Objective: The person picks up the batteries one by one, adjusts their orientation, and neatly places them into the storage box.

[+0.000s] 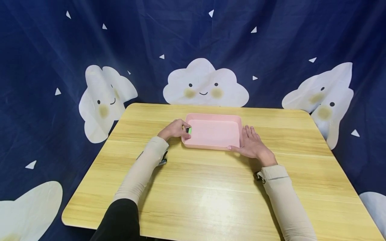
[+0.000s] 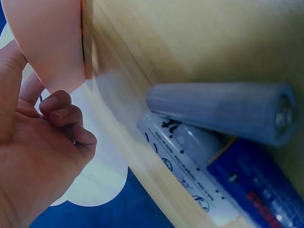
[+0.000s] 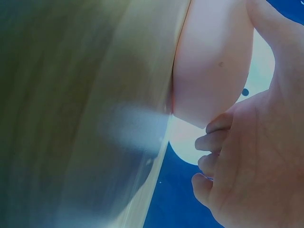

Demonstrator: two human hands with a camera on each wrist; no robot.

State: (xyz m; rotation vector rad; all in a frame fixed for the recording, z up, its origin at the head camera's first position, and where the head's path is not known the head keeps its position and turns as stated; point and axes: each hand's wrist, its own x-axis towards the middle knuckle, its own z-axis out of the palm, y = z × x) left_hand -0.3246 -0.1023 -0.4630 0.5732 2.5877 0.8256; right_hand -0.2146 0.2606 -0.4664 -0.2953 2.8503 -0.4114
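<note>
A shallow pink tray (image 1: 215,133) lies on the wooden table between the two hands. At its left rim my left hand (image 1: 178,129) pinches a small green-and-black battery (image 1: 189,130) between thumb and fingers; the left wrist view hides this battery behind the tray wall. Against the tray's right side rests my right hand (image 1: 251,145), its fingers straight and its thumb along the front corner. Below the left wrist lie a grey battery (image 2: 213,109), a white printed battery (image 2: 185,166) and a blue battery (image 2: 261,185), grouped together.
The light wooden table (image 1: 199,187) has rounded corners and stretches around the tray. Behind it hangs a dark blue curtain (image 1: 187,36) with white clouds. My left forearm covers part of the loose batteries in the head view.
</note>
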